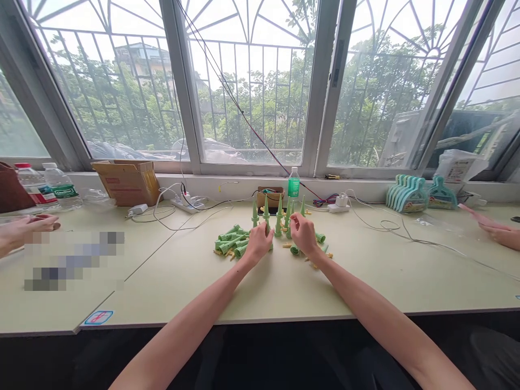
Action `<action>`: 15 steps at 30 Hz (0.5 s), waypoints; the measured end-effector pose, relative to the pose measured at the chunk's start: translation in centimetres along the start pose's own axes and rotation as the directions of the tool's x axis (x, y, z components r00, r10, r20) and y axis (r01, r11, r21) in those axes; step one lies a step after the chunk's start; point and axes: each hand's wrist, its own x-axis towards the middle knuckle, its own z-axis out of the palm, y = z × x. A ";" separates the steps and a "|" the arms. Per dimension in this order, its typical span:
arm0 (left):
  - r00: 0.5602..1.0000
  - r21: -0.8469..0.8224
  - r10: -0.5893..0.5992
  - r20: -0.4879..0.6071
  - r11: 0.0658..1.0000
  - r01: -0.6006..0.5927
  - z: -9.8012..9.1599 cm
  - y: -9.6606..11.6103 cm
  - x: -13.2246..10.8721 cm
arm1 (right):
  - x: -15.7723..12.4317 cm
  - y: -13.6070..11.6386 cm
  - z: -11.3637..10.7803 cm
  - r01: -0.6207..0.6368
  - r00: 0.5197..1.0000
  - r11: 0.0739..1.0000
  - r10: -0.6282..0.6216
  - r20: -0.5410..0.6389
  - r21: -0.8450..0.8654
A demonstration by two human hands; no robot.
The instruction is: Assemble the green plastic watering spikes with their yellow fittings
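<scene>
Several pale green plastic cone pieces (279, 218) stand upright in a group in the middle of the table. My left hand (260, 242) is closed in front of the standing cones, with its fingers curled; a bit of green shows by its fingertips, but what it grips is hidden. Beside it, my right hand (305, 235) is closed in a pinch next to another green cone (288, 218); what lies between these fingers cannot be made out. Left of my hands is a pile of lying green pieces (232, 241). Small yellow pieces (330, 255) lie scattered around the cones.
Behind the cones stand a small open box (271, 199) and a green-labelled bottle (293, 183). Cables and power strips (187, 202) run along the wall. A cardboard box (127, 183) is at left, teal hanger-like items (407, 194) at right. Other people's hands (30, 227) show at both sides.
</scene>
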 end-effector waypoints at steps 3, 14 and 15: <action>1.000 0.010 -0.002 0.018 1.000 0.002 0.3 -0.2 0.0 | 0.1 0.1 0.0 -0.028 1.000 1.000 0.028 -0.008 0.013; 0.991 0.035 0.004 0.130 0.999 -0.009 0.5 -0.8 0.0 | 0.2 0.3 0.0 -0.038 0.999 0.999 0.038 -0.001 0.011; 0.990 0.029 0.006 0.139 1.000 -0.010 0.4 -0.8 0.0 | 0.2 0.3 0.0 -0.039 0.999 0.999 0.039 0.001 0.010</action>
